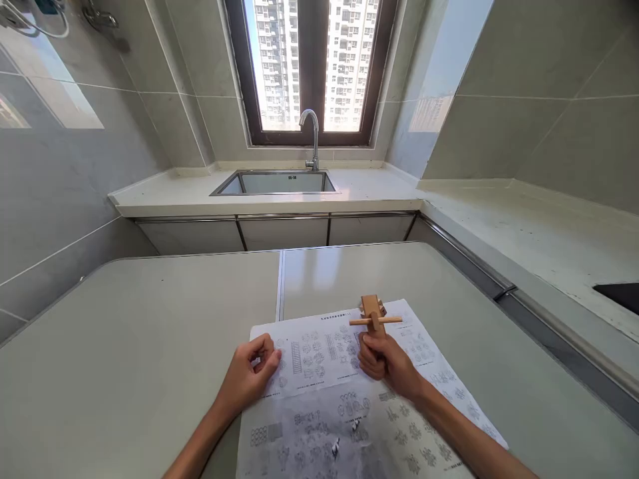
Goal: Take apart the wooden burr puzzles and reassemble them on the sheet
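Observation:
My right hand (382, 356) is closed round the lower end of a small wooden assembly (372, 307). Its flat block stands upright above the fist, and a thin wooden rod (392, 320) crosses it sideways. My fingers hide the lower part. To the left, my left hand (257, 362) rests on the edge of a printed sheet (304, 416), its fingers loosely curled and nothing visible in them. Rows of small line drawings and text cover this creased paper, which lies under both hands. Two small torn-looking spots show on its lower middle.
The paper lies on a pale tabletop (150, 346) with a seam down its middle. Beyond it, a white counter (379, 189) holds a sink (279, 183) and a tall faucet (314, 140) below a window. Another counter (549, 233) runs along the right, fronted by a metal rail.

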Motion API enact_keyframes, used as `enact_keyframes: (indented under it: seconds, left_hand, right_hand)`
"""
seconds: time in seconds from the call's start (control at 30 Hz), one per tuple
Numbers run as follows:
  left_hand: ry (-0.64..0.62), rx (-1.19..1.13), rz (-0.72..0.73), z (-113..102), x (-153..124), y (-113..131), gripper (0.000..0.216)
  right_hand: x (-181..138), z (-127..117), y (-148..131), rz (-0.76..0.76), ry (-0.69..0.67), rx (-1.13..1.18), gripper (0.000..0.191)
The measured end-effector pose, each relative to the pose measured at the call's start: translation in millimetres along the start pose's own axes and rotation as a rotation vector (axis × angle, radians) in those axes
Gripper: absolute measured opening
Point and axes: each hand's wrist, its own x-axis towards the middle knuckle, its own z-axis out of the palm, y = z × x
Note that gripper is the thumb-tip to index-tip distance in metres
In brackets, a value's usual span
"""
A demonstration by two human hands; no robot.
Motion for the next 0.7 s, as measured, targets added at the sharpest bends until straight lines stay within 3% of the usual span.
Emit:
enact_keyframes:
  seconds: [0.1,0.17,0.2,0.37,0.47,0.53,0.7]
  left_hand:
    - [-0.094,0.154,0.079,12,-10,15,0.032]
    - [-0.156,0.135,0.106,21,-15,25,0.018]
    - [-0.196,0.096,0.116,26,-16,30,0.022]
    - [-0.534,-0.267,0.111,48,-11,40,0.108]
    - [-0.697,-0.363,0.103,55,-6,40,0.114]
    - [-0.688,-0.358,0.099,58,-5,39,0.106]
    - [-0.431,-0.327,0.115,59,-8,33,0.088]
  right_hand:
    - [-6,17,7,0.122,-0.146,0.004,0.046]
    - [-9,25,11,0.210,-0.247,0.031,0.043]
    - [-11,28,14,0.256,-0.298,0.048,0.042]
    - [-13,33,25,0.483,-0.534,0.112,0.040]
    - [-13,30,27,0.579,-0.636,0.116,0.044]
    - [-12,27,26,0.594,-0.652,0.115,0.048]
    - [-9,17,18,0.552,-0.540,0.100,0.056]
